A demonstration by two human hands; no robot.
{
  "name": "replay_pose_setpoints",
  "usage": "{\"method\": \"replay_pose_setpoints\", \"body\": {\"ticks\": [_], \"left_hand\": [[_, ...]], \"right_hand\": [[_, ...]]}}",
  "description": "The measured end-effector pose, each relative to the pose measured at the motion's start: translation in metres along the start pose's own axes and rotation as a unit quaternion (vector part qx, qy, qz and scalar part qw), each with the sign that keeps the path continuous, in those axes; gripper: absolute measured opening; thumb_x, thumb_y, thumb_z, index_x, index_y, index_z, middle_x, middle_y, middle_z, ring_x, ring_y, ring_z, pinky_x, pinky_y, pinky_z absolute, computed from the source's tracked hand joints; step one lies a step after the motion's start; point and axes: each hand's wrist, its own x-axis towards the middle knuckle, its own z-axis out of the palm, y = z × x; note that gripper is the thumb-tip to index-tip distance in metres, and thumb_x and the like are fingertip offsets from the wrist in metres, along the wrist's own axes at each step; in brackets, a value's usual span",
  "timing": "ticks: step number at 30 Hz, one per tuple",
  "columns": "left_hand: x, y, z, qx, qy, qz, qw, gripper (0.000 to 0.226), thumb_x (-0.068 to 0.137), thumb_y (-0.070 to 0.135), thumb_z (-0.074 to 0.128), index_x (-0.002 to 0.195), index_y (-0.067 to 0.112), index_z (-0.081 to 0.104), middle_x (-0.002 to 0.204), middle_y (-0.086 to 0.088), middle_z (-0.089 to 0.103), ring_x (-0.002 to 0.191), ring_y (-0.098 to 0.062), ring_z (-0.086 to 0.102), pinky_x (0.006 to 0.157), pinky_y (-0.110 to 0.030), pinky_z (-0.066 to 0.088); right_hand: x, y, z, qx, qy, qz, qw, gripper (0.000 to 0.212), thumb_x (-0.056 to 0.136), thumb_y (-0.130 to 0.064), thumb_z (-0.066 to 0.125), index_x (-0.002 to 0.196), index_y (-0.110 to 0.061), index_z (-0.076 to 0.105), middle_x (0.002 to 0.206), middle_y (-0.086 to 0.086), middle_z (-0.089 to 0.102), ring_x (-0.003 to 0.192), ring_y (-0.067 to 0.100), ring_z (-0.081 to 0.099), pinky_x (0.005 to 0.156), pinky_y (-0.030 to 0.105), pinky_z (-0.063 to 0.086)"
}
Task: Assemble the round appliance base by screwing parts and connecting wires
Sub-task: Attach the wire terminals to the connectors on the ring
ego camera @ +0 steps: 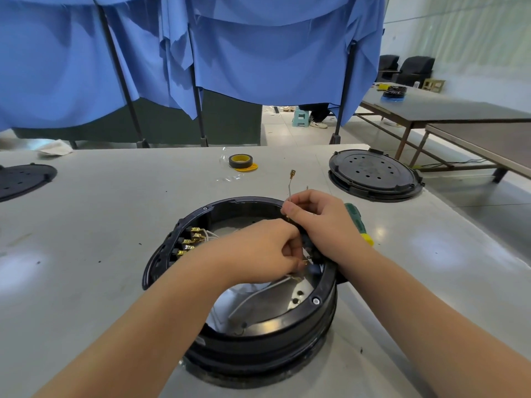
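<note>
Round appliance base (287, 326) sits open side up on the grey table (100, 225), directly under both hands and between the forearms. Head view: L hand (258, 251) reaches over the base opening w/ fingers curled, pinching a small brass wire terminal (305, 262) at the inner right wall of the base. R hand (319, 222) lies on the far-right rim, just beyond and touching the L hand; thumb and forefinger pinch a thin wire (290, 186) that rises above the knuckles and ends in a brass terminal at its top. Left of the L hand, inside the base wall, a row of brass spade connectors (191, 239) w/ white leads attached. Below the L wrist, a white sleeved lead (258, 297) runs across the shiny metal plate inside the base. Just right of the R hand, a green screwdriver w/ yellow tip (357, 222) lies on the table, partly hidden by the wrist. Beyond the R hand, well apart, a black perforated round cover (373, 173). Beyond both hands, a roll of black tape (240, 161) w/ yellow core. Far left of the L arm, another black round cover (23, 179), partly cut off. Blue cloth (258, 53) hangs behind the table.
</note>
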Motion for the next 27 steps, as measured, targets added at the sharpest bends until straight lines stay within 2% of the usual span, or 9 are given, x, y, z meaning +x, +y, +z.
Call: {"method": "replay_pose_setpoints", "body": {"ticks": [4, 8, 11, 13, 16, 18, 22, 27], "left_hand": [[-0.002, -0.004, -0.004, -0.019, -0.023, -0.005, 1.0, 0.013, 0.088, 0.027, 0.065, 0.098, 0.019, 0.071, 0.075, 0.001, 0.066, 0.06, -0.005, 0.052, 0.056, -0.019, 0.04], [-0.006, -0.003, -0.006, -0.071, -0.037, -0.001, 0.997, 0.012, 0.085, 0.02, 0.064, 0.09, 0.021, 0.076, 0.075, 0.001, 0.073, 0.055, -0.001, 0.053, 0.051, -0.014, 0.04], [-0.007, -0.001, -0.005, -0.084, -0.008, 0.009, 0.996, 0.015, 0.081, 0.014, 0.064, 0.082, 0.021, 0.077, 0.069, 0.003, 0.072, 0.056, -0.001, 0.054, 0.052, -0.012, 0.042], [-0.007, 0.0, -0.006, -0.09, 0.012, 0.018, 0.996, 0.016, 0.08, 0.013, 0.065, 0.074, 0.022, 0.077, 0.062, 0.006, 0.068, 0.055, 0.0, 0.054, 0.053, -0.011, 0.042], [-0.009, 0.0, -0.006, -0.092, 0.033, 0.028, 0.995, 0.016, 0.08, 0.013, 0.066, 0.07, 0.021, 0.076, 0.059, 0.009, 0.066, 0.053, 0.001, 0.052, 0.053, -0.008, 0.039], [-0.009, 0.0, -0.006, -0.086, 0.043, 0.033, 0.995, 0.015, 0.08, 0.014, 0.067, 0.071, 0.021, 0.077, 0.06, 0.008, 0.065, 0.053, 0.0, 0.051, 0.052, -0.008, 0.038], [-0.01, 0.0, -0.006, -0.082, 0.042, 0.039, 0.995, 0.013, 0.08, 0.015, 0.068, 0.074, 0.021, 0.077, 0.065, 0.005, 0.067, 0.055, -0.002, 0.049, 0.052, -0.011, 0.04], [-0.01, -0.002, -0.007, -0.089, 0.041, 0.041, 0.994, 0.013, 0.079, 0.013, 0.067, 0.076, 0.02, 0.078, 0.065, -0.002, 0.067, 0.051, -0.003, 0.045, 0.049, -0.01, 0.037]], "right_hand": [[-0.001, 0.0, -0.001, -0.012, -0.003, 0.004, 1.0, 0.006, 0.087, -0.019, 0.067, 0.092, -0.015, 0.069, 0.089, 0.003, 0.071, 0.082, 0.01, 0.065, 0.077, 0.026, 0.051], [-0.001, 0.0, 0.0, -0.017, 0.001, 0.002, 1.0, 0.006, 0.087, -0.018, 0.067, 0.091, -0.015, 0.069, 0.09, 0.004, 0.072, 0.085, 0.012, 0.065, 0.084, 0.03, 0.052], [0.0, 0.0, 0.0, -0.018, 0.003, 0.004, 1.0, 0.005, 0.087, -0.018, 0.067, 0.09, -0.014, 0.069, 0.092, 0.006, 0.072, 0.089, 0.016, 0.066, 0.086, 0.032, 0.053], [0.001, 0.001, 0.0, -0.014, 0.001, 0.008, 1.0, 0.005, 0.087, -0.018, 0.067, 0.09, -0.015, 0.069, 0.092, 0.007, 0.072, 0.089, 0.017, 0.067, 0.082, 0.031, 0.055], [0.0, 0.002, 0.0, 0.0, -0.003, 0.014, 1.0, 0.004, 0.088, -0.018, 0.067, 0.09, -0.015, 0.068, 0.093, 0.009, 0.071, 0.083, 0.018, 0.068, 0.064, 0.024, 0.057], [0.0, 0.001, 0.0, 0.004, -0.002, 0.013, 1.0, 0.004, 0.088, -0.017, 0.067, 0.09, -0.014, 0.068, 0.092, 0.01, 0.071, 0.078, 0.018, 0.067, 0.061, 0.025, 0.056], [0.0, 0.002, 0.0, -0.002, -0.002, 0.008, 1.0, 0.001, 0.087, -0.018, 0.067, 0.087, -0.017, 0.068, 0.089, 0.007, 0.072, 0.083, 0.017, 0.067, 0.075, 0.033, 0.056], [0.0, 0.003, 0.0, 0.002, -0.004, 0.009, 1.0, 0.003, 0.087, -0.018, 0.068, 0.085, -0.02, 0.068, 0.089, 0.006, 0.072, 0.086, 0.018, 0.067, 0.083, 0.038, 0.056]]}}
